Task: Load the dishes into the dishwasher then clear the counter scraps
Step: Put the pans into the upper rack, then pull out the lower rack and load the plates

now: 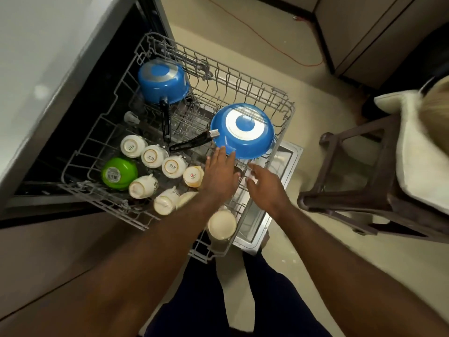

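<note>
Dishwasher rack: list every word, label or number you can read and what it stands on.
"SISTA": on the bases of three upturned white cups.
Red logo on a fourth cup: too small to read.
Barcode sticker on the green bowl: print too blurred to read.

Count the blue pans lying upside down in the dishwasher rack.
2. A blue saucepan sits at the far left of the dishwasher rack; a blue frying pan lies by its right edge. The forearms may hide more.
</note>
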